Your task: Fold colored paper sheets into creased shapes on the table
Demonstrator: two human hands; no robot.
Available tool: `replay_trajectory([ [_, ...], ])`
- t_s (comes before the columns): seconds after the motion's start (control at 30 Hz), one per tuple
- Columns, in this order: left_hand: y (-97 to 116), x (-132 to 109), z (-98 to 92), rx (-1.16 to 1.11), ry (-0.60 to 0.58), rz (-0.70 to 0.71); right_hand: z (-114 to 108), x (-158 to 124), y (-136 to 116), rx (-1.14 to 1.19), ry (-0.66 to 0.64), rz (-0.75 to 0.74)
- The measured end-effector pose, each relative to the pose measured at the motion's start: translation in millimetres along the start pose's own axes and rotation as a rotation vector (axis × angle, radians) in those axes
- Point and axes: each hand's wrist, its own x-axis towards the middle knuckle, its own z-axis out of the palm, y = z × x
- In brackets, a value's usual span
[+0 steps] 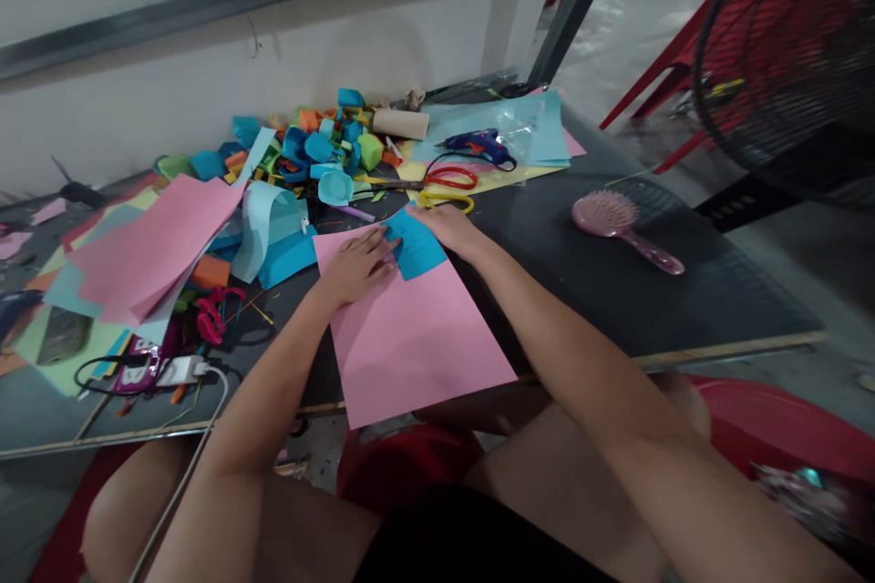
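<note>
A dark table (704, 319) stands beside a red seat or basin (766, 424), unclear which. A pink sheet (416, 346) overhangs the table's near edge; atop it, the left hand (362, 264), spread flat, and right hand (447, 226), grip unclear, touch a blue paper (422, 255).

The left hand (362, 264) lies palm down, its fingers slightly spread and pointing forward and to the right. The right hand (447, 226) is near it, palm down, fingers toward the left; its grip is unclear. Both bare forearms reach forward, the left arm (273, 383) and right arm (567, 323) converging at the hands.
</note>
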Motion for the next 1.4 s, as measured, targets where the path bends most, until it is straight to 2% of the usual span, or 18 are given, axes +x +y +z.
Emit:
replay_trajectory([
  [0.07,0,0,0.0,-0.006,0.001,-0.003,-1,-1,-3,-0.199,0.001,0.016],
  [0.2,2,-1,-1.4,-0.017,0.027,-0.010,0,-1,-9,-0.343,0.033,0.016],
  [0.6,1,2,-1.3,-0.045,0.174,0.013,0,-3,-12,-0.368,0.060,0.005],
  [0.67,0,3,-1.7,-0.046,0.180,0.036,0,-4,-12,-0.295,0.078,0.020],
  [0.77,0,3,-2.0,-0.045,0.186,0.058,1,-7,-15,-0.002,0.076,0.096],
  [0.87,-2,3,-1.7,-0.039,0.179,0.042,3,-11,-22,0.292,-0.106,0.202],
  [0.93,-3,2,-1.6,-0.027,0.152,0.035,7,-14,-25,0.340,-0.222,0.216],
  [1.0,-4,2,-2.0,-0.016,0.124,0.039,11,-17,-26,0.286,-0.237,0.188],
  [1.17,0,0,-6.2,-0.022,0.129,0.050,24,-16,-16,0.015,-0.094,0.085],
  [1.3,0,0,-4.9,-0.035,0.115,0.040,26,-17,-13,-0.076,-0.127,0.019],
  [1.4,-10,2,4.0,-0.132,0.139,0.043,25,-19,-15,-0.075,-0.135,-0.008],
])
